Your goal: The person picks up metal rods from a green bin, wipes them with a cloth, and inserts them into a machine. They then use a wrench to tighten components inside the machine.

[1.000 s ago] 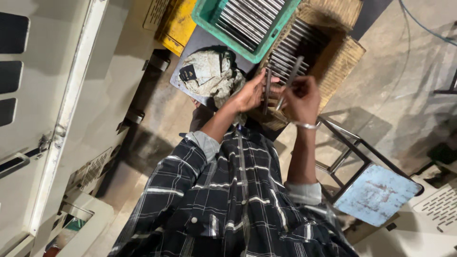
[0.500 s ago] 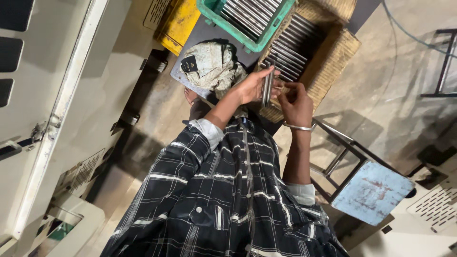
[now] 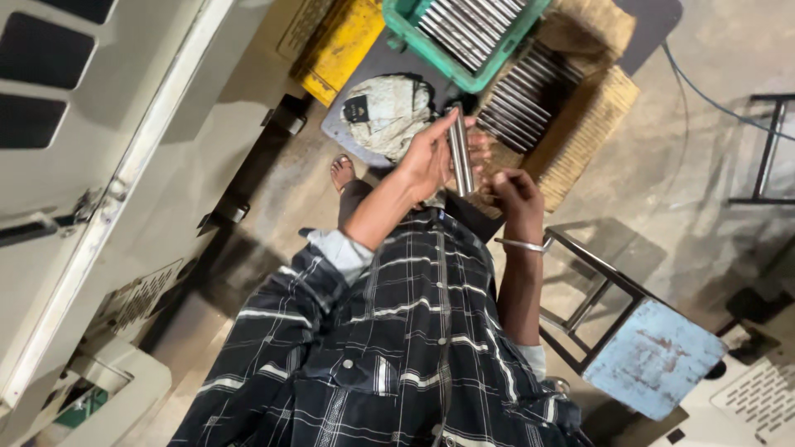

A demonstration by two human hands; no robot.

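Note:
My left hand (image 3: 428, 159) is raised in front of me and closed around a few short shiny metal rods (image 3: 460, 151), held upright and side by side. My right hand (image 3: 513, 192), with a metal bangle on the wrist, sits just right of the rods' lower ends with its fingers curled; whether it grips them is unclear. Below the hands, a brown woven box (image 3: 584, 141) holds a row of the same rods (image 3: 517, 99). A green plastic crate (image 3: 431, 51) beyond it contains several more.
A crumpled grey-white cloth (image 3: 387, 112) lies on a dark mat beside the crate, with a yellow block (image 3: 341, 43) further left. A large pale machine housing (image 3: 91, 165) fills the left side. A worn blue metal stool (image 3: 654, 358) stands at lower right. My bare foot (image 3: 341, 172) rests on the concrete floor.
The rods have been gathered into my left hand; the single rod my right hand held a second ago is no longer apart. Both hands have dropped slightly towards my body.

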